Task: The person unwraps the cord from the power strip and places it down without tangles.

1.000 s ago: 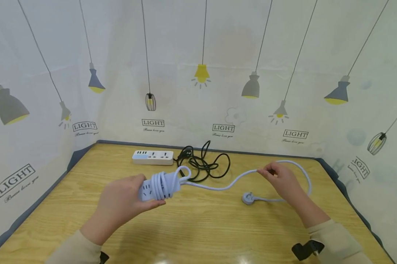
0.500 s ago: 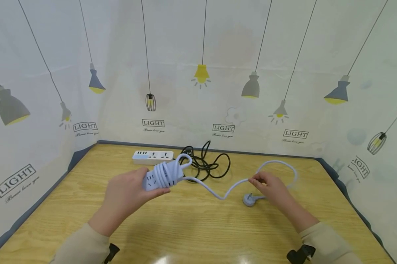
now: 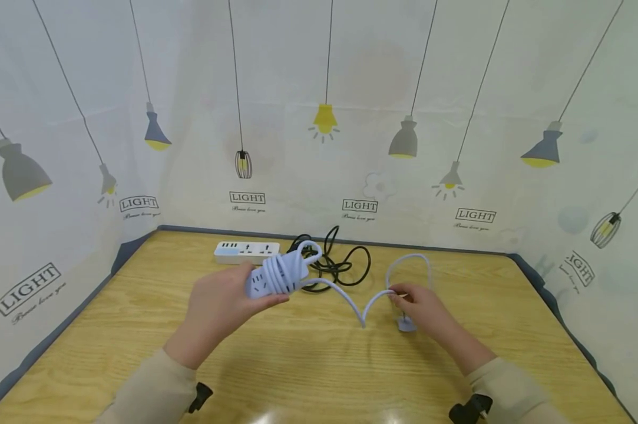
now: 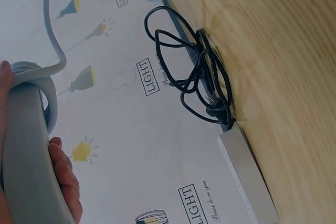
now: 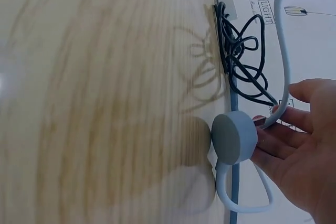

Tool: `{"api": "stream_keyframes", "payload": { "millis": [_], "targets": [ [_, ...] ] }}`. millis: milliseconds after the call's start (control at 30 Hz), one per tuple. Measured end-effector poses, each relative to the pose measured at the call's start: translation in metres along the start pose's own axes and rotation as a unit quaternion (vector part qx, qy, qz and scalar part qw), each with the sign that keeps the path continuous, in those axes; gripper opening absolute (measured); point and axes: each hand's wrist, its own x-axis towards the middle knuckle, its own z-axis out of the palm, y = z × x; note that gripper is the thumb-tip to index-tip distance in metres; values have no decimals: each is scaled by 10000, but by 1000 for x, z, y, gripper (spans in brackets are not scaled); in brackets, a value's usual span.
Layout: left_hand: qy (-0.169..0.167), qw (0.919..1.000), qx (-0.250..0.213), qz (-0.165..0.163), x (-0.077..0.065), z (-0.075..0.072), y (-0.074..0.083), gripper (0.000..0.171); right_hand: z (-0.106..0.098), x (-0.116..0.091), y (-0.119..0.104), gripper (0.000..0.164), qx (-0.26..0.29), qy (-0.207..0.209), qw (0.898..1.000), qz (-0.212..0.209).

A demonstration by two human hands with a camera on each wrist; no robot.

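Note:
My left hand grips a white power strip above the table, tilted up to the right. Several turns of its white cord wrap the strip's middle, and a loop sticks out at the far end. From there the cord sags, then rises to my right hand, which pinches it between thumb and fingers. Past that hand the cord arcs in a loop and ends in a round white plug. In the head view the plug sits just below the right fingers, partly hidden. The left wrist view shows fingers curled around the strip.
A second white power strip lies at the back of the wooden table. Beside it is a loose tangle of black cord. A curtain printed with lamps hangs close behind the table and on both sides.
My right hand has moved left and slightly down, bringing the pinched cord nearer the strip; the span between the hands sags more. My left hand with the power strip has shifted a little right.

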Motion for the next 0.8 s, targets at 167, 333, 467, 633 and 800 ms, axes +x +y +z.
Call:
{"api": "stream_keyframes", "payload": {
  "millis": [167,333,467,633,800],
  "targets": [
    [-157,9998,-67,-127,5,4,8,69,1,-5,-6,38,79,16,10000,59],
    [-120,9996,-171,-199,11,9,15,73,-6,-15,-23,35,136,512,9985,-96],
    [-111,9996,-181,-207,15,11,20,70,-12,-27,-46,26,126,1340,9878,-789],
    [-399,9981,-141,-438,23,13,28,71,-16,-44,-78,22,321,2124,9543,-2079],
    [-360,9971,-287,-602,29,12,38,65,-13,-50,-102,26,331,2485,9008,-3544]
  ]
}}
